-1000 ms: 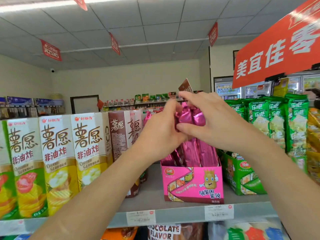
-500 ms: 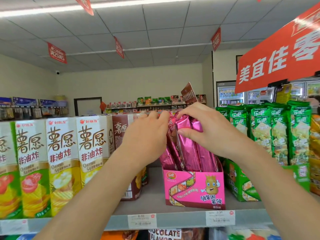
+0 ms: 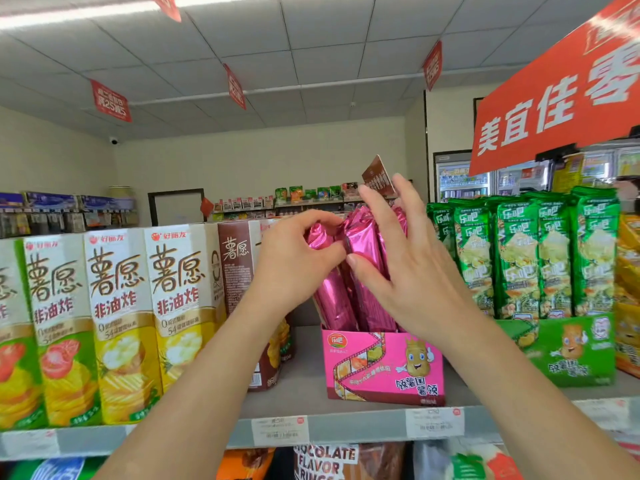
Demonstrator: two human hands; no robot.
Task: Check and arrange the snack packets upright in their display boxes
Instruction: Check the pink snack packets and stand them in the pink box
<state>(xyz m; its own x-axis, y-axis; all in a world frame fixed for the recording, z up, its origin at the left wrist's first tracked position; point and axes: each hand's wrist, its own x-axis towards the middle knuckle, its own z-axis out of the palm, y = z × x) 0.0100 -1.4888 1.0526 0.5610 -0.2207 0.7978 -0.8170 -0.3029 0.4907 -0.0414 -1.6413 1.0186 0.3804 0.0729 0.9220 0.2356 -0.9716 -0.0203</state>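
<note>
Shiny magenta snack packets (image 3: pixel 360 251) stand in a pink display box (image 3: pixel 384 368) on the shelf's middle, leaning a little to the left. My left hand (image 3: pixel 298 261) pinches the top of the leftmost packet between thumb and fingers. My right hand (image 3: pixel 398 258) lies against the packets' right side with fingers straight and thumb pressing the front of a packet. To the right, green snack packets (image 3: pixel 519 258) stand upright in a green display box (image 3: pixel 571 351).
Tall yellow and brown chip cartons (image 3: pixel 117 320) line the shelf to the left. A brown card (image 3: pixel 377 174) sticks up behind the pink packets. The shelf edge (image 3: pixel 346 427) carries price tags. A red sign (image 3: pixel 561 95) hangs at upper right. More snacks sit below.
My right hand has gone from gripping the packet tops to lying flat with straight fingers. My left hand now pinches the leftmost packet. The view has tilted upward, so the shelf sits lower.
</note>
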